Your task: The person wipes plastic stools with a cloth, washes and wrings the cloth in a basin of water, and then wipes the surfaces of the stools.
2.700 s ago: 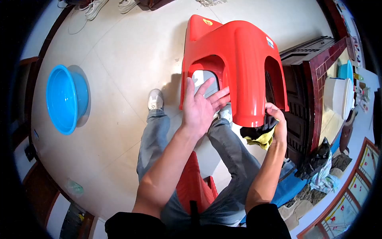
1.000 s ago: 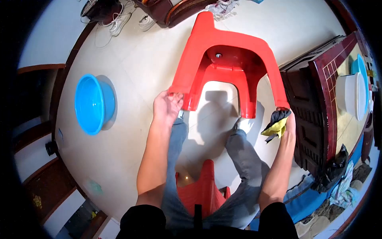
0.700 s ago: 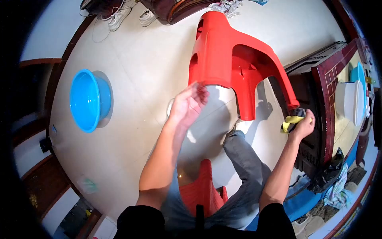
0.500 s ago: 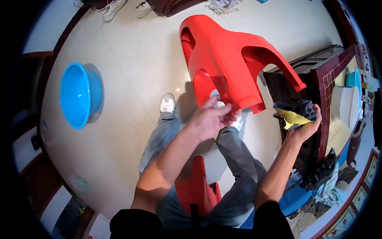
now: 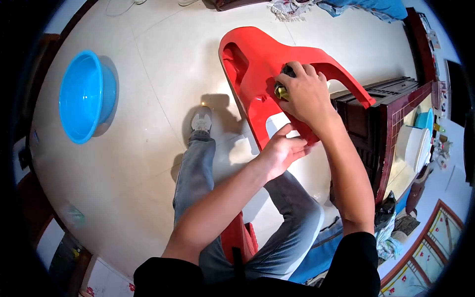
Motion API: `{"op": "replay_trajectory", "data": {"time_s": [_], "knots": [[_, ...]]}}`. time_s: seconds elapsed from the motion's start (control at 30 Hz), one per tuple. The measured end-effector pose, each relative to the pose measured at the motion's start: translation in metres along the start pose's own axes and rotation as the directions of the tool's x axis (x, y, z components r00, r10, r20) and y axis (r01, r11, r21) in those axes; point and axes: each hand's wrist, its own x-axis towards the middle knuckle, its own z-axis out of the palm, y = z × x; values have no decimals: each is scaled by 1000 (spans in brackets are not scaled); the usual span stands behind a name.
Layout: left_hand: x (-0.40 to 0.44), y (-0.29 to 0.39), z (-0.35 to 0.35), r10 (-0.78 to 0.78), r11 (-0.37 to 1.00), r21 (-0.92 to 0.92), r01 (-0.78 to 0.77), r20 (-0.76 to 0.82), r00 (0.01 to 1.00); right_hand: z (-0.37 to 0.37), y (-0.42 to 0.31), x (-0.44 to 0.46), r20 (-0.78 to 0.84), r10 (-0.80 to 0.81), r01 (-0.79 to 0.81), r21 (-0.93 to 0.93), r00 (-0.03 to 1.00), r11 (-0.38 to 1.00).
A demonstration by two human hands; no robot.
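Observation:
A red plastic stool (image 5: 250, 59) is tipped on its side in front of me, its legs pointing various ways. My left hand (image 5: 285, 152) has its fingers curled at the stool's near edge, gripping it. Wrapped in my right hand (image 5: 308, 91) is a dark and yellow cloth (image 5: 282, 91), pressed against the stool's surface. Much of the cloth is hidden beneath the fingers. Below my forearms, part of another red seat (image 5: 235, 238) shows between my legs.
A blue basin (image 5: 81, 99) stands on the tiled floor at left. To the right is a dark wooden cabinet (image 5: 363, 131), with a white container (image 5: 411, 146) beyond it. Blue fabric (image 5: 381, 7) and a fringed cloth (image 5: 292, 9) lie at the far edge.
My right hand has brought the cloth leftward from beside the cabinet onto the stool. The stool has turned slightly, and my left hand still sits at its near edge. The view has shifted.

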Motion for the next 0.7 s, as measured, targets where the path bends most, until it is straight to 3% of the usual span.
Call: {"op": "replay_trajectory", "data": {"time_s": [0.13,0.23,0.27,0.37,0.47,0.57,0.6,0.67,0.7], "knots": [[7,3,-12,30,985,-171,-17,75,997,-25,-6,-18,155,-7,8,-8,988,1000],[4,8,-12,-12,960,-279,22,37,999,-53,-15,-52,142,-127,143,-107,982,984],[3,11,-12,-17,961,-273,32,57,998,-66,-18,-62,135,-171,189,-138,976,972],[0,17,-10,-18,971,-234,44,115,993,-102,-23,-86,171,-225,226,16,959,974],[-7,25,5,19,988,-155,-8,72,997,-124,-22,-107,379,-149,144,42,913,989],[4,33,2,12,964,-267,-3,31,999,-120,-10,-137,326,-17,-27,128,945,991],[6,32,-1,7,956,-294,-2,16,1000,-112,-5,-146,348,215,-310,246,912,918],[5,35,2,39,956,-292,-28,31,999,-93,4,-161,461,592,-751,418,661,512],[6,37,1,60,960,-278,-39,69,996,-97,-4,-149,464,640,-776,505,613,377]]}}
